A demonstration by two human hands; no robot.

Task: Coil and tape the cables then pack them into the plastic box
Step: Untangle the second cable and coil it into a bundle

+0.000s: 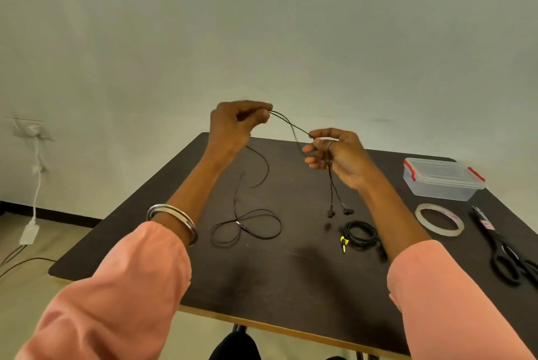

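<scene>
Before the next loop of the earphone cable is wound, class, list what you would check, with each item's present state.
1. Left hand pinches the earphone cable: ok.
2. Right hand has a grip on the cable: ok.
3. Earbuds hang free above the table: ok.
4. Slack on the table free of knots: cannot tell.
5. Tape roll and scissors lie on the table: ok.
6. Plastic box open for packing: not ok, lid on.
</scene>
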